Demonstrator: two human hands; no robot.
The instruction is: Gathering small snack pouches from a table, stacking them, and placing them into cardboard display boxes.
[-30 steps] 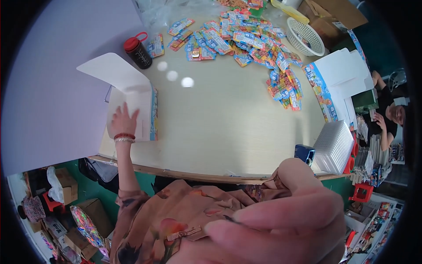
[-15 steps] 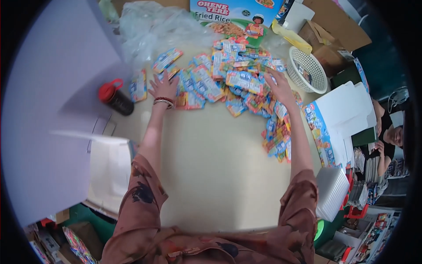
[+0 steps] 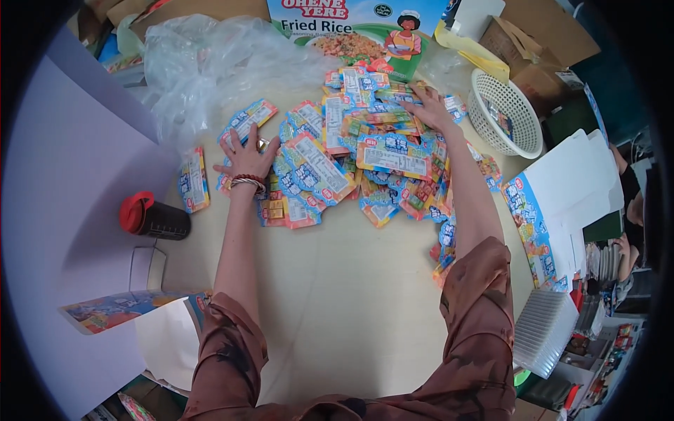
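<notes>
A heap of small, flat, colourful blue, yellow and pink packets (image 3: 393, 158) lies across the far half of the table. My left hand (image 3: 249, 160) rests on packets at the heap's left edge, its fingers spread. Under and around those fingers, some packets are partly hidden. Over the heap's upper right side lies my right hand (image 3: 431, 112), fingers stretched out and touching packets there. Neither hand grips anything visible. One loose packet (image 3: 194, 179) lies apart, left of my left hand. My right forearm covers part of the heap's right side.
Crumpled clear plastic (image 3: 203, 70) and a printed box (image 3: 351, 35) stand behind the heap. To the right are a white basket (image 3: 496, 116) and an opened printed carton (image 3: 562, 203). A dark red-lidded bottle (image 3: 158, 216) sits left. Another person (image 3: 630, 217) is at far right.
My right hand has moved farther up the heap. My left hand stays at the heap's left edge, fingers still spread. The whole view has shifted and tilted a little.
</notes>
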